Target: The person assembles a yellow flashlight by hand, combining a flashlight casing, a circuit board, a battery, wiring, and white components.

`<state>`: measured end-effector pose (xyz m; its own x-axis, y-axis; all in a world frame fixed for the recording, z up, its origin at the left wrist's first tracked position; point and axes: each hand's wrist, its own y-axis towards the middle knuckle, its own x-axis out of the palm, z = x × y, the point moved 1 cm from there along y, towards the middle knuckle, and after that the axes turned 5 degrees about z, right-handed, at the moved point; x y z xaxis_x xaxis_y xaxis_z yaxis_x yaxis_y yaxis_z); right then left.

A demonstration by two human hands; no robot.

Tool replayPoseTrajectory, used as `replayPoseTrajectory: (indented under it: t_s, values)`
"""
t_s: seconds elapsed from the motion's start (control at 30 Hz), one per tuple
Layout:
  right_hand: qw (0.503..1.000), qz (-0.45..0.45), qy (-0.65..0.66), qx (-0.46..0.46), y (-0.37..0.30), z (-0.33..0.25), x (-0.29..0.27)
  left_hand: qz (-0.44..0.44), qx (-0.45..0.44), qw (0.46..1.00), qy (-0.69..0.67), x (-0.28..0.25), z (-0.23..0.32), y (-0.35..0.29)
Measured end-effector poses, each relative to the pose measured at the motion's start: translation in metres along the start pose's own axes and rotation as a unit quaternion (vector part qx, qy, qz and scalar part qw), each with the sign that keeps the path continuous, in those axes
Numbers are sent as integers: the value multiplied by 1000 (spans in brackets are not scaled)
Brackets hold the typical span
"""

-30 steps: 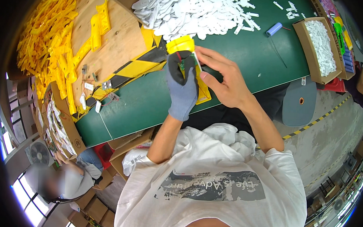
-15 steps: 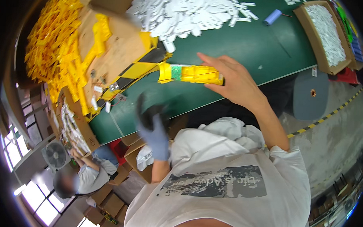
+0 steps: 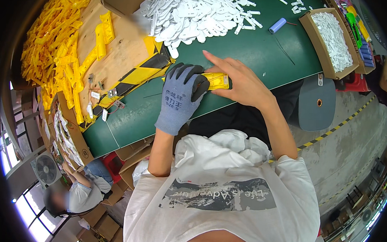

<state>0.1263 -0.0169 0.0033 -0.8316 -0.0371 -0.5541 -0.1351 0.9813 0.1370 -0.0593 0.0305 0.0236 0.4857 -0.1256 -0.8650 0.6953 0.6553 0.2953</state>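
Note:
A yellow plastic housing (image 3: 218, 81) lies crosswise over the near part of the green table, with its left portion covered by my left hand (image 3: 179, 95). That hand wears a grey-blue glove with dark fingertips, and its fingers curl over the housing. My bare right hand (image 3: 246, 84) grips the right end between the thumb below and the fingers above, the index finger extended past it. The green piece on the housing is hidden under the glove. Left of my hands, small circuit pieces with wires (image 3: 112, 93) lie by the striped tape edge.
Yellow housings (image 3: 51, 43) heap on a wooden board (image 3: 124, 41) at left. White flat parts (image 3: 193, 18) pile at the back. A purple cylindrical cell (image 3: 278, 25) lies near a cardboard box (image 3: 346, 68) of white pieces. A grey stool (image 3: 316, 104) stands right; another person (image 3: 86, 192) sits lower left.
My gloved left hand has moved up from below the table edge and closed over the left part of the housing. My right hand still holds the right end.

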Motion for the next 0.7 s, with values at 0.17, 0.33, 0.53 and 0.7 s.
replayPoseTrajectory:
  t_s: [0.17, 0.33, 0.53, 0.7]
  values:
    - [1000, -9, -3, -7, 1, -1, -3, 13, 13, 1000, -1, -5, 3, -1]
    - [1000, -18, 0, 1, 2, 0, -7, 23, -22, 997, -71, -10, -12, -3]
    - [999, -21, -27, -2, 0, 3, -14, 84, -6, 995, -62, -7, -19, -13]
    - [998, -42, 49, -7, 2, 4, -10, 117, -81, 982, -123, -2, -19, -32]
